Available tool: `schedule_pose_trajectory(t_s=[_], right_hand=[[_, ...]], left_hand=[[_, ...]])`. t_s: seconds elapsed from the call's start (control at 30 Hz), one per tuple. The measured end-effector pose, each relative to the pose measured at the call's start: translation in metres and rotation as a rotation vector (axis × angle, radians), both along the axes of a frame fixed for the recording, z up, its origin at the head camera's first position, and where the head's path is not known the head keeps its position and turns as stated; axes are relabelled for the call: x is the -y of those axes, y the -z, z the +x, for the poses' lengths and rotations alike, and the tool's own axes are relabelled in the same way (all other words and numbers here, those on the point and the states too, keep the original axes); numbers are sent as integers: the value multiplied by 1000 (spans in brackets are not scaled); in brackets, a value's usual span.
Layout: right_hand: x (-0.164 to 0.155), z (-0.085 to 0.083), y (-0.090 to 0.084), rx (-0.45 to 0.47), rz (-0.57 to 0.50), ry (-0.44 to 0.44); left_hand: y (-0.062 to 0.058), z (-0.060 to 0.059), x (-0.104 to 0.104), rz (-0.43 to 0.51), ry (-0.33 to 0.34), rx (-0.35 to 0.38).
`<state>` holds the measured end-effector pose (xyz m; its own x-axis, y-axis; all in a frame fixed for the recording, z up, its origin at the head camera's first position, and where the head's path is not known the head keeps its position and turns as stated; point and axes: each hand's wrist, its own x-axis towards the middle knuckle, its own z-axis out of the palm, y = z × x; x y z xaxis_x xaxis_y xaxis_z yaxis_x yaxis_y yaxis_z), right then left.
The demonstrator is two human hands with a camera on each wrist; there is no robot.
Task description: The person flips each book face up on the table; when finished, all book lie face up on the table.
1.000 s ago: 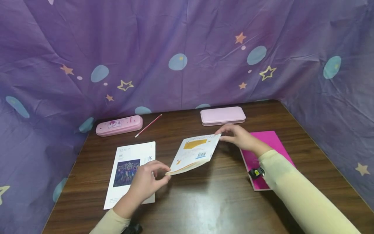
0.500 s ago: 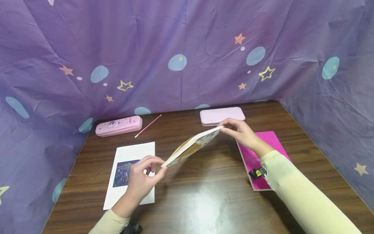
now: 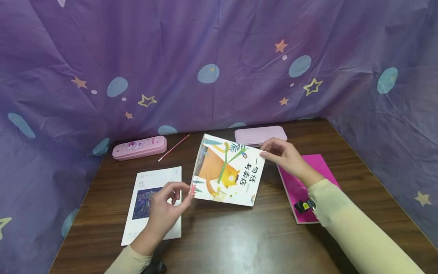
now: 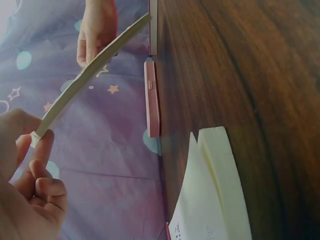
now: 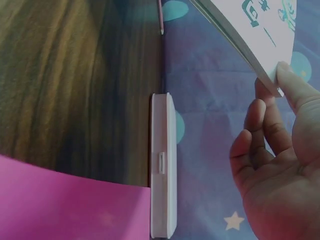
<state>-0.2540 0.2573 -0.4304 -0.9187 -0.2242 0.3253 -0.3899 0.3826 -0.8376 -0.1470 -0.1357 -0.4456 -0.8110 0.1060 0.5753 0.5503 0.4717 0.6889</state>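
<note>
Holding, between both my hands, one picture book [image 3: 227,170]: front cover faces me, orange animal and green stalks, dark characters printed at right. It is lifted clear of the wooden table [image 3: 239,239] and tilted, its top edge leaning away from me.

Left hand [image 3: 167,211]: thumb and forefinger pinch the book's lower left corner; remaining fingers curl loosely beneath. The left wrist view shows the same corner nipped at my fingertips [image 4: 40,145], the book seen edge-on as a thin, slightly bowed slab running off toward my other hand.

Right hand [image 3: 284,156]: fingertips grip the book's upper right corner, thumb on the edge. The right wrist view shows that corner resting against my thumb tip [image 5: 292,82], the other fingers half bent behind it.

Items lying on the table:
- white booklet [image 3: 152,203], dark photograph on its cover, flat under and beside my left hand.
- magenta notebook [image 3: 308,186], flat, partly under my right forearm.
- pale pink pencil case [image 3: 261,135], plain lid, at the far edge just behind the book.
- pink pencil case with cartoon print [image 3: 139,147], far left.
- red pencil [image 3: 173,147], lying slantwise just right of the printed case.

Surround: purple cloth [image 3: 219,61] with stars and blue dots, hung on three sides of the table.
</note>
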Motion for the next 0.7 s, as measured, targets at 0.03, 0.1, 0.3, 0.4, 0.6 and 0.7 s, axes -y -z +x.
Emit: schedule_pose_trajectory(t_s=[0.03,0.1,0.3,0.4,0.6,0.7], right_hand=[[-1,0,1,-1,13,-4],[-1,3,1,5,36,-10],[-7,-1,13,41,85,-59],[-10,0,16,50,154,-129],[-11,3,23,87,313,-235],[-11,3,25,104,361,-235]], left_hand=[[1,0,0,-5,4,10],[2,-1,-1,-20,3,26],[3,-1,-4,-84,-19,103],[4,1,-5,-110,-30,229],[7,1,-5,-157,-38,452],[9,1,-7,-192,-24,511]])
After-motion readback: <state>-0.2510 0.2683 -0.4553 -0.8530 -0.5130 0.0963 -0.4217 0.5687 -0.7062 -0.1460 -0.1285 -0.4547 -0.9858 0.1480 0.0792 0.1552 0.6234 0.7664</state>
